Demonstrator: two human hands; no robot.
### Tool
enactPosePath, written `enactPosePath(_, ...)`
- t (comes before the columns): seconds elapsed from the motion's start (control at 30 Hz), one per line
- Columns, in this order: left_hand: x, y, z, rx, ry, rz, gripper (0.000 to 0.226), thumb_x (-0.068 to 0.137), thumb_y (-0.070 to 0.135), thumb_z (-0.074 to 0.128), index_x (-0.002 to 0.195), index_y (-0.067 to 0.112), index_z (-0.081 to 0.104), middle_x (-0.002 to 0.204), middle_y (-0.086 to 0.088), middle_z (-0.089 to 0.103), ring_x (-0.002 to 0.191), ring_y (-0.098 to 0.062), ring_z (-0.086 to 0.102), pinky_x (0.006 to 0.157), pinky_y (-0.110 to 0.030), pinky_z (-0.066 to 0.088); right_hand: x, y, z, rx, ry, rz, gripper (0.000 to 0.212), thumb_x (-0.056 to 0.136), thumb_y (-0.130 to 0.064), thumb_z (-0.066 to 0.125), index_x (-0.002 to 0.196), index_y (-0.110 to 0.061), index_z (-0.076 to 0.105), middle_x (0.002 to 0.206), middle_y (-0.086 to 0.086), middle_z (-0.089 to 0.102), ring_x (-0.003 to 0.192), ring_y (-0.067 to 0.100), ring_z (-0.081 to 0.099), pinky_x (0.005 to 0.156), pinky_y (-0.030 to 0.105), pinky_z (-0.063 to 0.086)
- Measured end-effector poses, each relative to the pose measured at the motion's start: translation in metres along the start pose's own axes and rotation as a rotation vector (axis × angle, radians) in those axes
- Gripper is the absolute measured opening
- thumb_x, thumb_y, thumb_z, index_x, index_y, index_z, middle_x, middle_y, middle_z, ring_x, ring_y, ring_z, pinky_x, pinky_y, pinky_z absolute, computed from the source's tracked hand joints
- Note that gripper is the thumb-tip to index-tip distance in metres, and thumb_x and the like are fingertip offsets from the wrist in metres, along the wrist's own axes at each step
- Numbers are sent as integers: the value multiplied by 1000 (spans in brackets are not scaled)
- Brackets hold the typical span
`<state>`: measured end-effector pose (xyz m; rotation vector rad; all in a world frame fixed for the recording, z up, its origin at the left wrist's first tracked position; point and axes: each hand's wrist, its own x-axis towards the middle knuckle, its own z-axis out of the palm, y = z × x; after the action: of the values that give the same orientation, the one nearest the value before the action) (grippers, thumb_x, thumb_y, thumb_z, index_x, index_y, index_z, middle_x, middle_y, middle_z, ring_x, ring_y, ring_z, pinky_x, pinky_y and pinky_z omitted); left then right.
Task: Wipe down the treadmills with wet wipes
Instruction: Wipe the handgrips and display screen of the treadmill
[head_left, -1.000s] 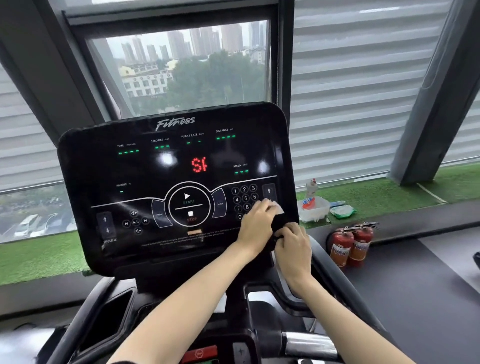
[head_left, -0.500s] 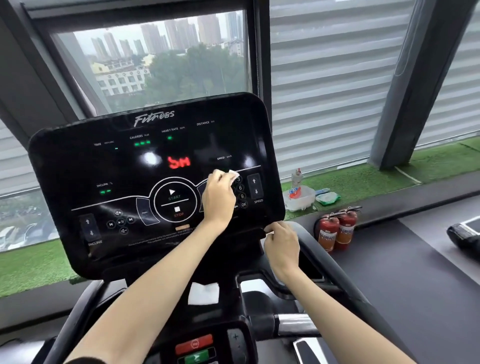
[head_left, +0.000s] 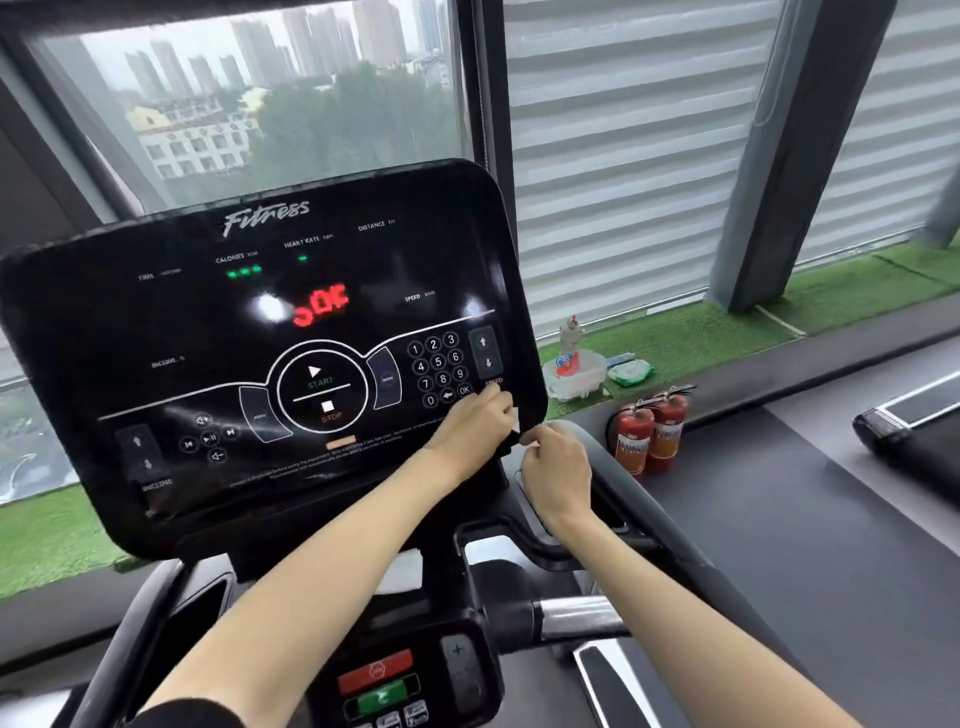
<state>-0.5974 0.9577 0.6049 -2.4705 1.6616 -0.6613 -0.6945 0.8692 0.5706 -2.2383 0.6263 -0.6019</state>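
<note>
At the lower right corner of the console, the left hand curls over a wet wipe, pressing it just below the speed keys, while the right hand pinches the console's edge beside it. With the display lit, a stray press on those keys could set the machine running.

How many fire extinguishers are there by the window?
2. The left extinguisher and the right extinguisher stand side by side on the floor, right of the console. Others may be hidden.
</note>
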Motion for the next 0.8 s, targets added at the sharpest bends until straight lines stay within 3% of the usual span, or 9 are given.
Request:
enactPosePath(0.07,-7,-5,0,32,1,27,26,48,-4,77,63,13,64,66,1,58,69,-20,60,49,-25,45,-3,-5,3,1,-1,-1,25,86,-1,48,97,-5,70,107,7,65,101,28,57,86,36,43)
enactPosePath(0.13,-14,-9,-1,-7,-2,16,12,64,0,62,62,11,64,65,-1,58,67,-22,60,47,-26,46,-6,-9,7,-1,6,-7,26,85,0,48,97,-5,70,107,7,65,102,27,57,87,34,42)
enactPosePath(0.2,-20,-12,-2,-37,33,-10,28,74,3,40,62,9,64,64,-3,58,66,-25,60,45,-28,47,-12,-13,11,-15,17,-28,26,85,1,49,98,-4,71,106,8,65,104,27,56,88,32,40)
enactPosePath(0.3,-34,-19,-10,-44,-30,-15,12,71,-7,62,69,3,67,71,-8,60,75,-30,61,52,-32,47,-20,-22,15,-35,42,-80,26,84,3,50,98,-4,71,106,7,65,103,27,54,86,33,39)
enactPosePath(0.4,-54,-29,-14,11,-62,-27,20,57,-3,82,66,10,69,70,-2,60,74,-25,63,51,-27,48,-27,-33,23,-40,77,-162,24,78,7,52,90,-2,72,100,10,66,96,30,56,86,37,41)
enactPosePath(0.6,-113,-62,-18,133,-120,-50,25,49,7,85,62,18,68,68,5,57,70,-15,58,48,-24,45,-47,-66,55,-36,92,-314,24,68,5,51,76,-5,71,85,6,66,79,30,60,76,43,49)
enactPosePath(0.8,-196,-102,-29,162,-146,-126,28,48,5,84,65,19,67,70,6,57,72,-15,57,50,-23,48,-78,-114,99,-30,18,-493,28,65,2,47,75,-7,72,82,2,67,77,26,62,74,39,50)
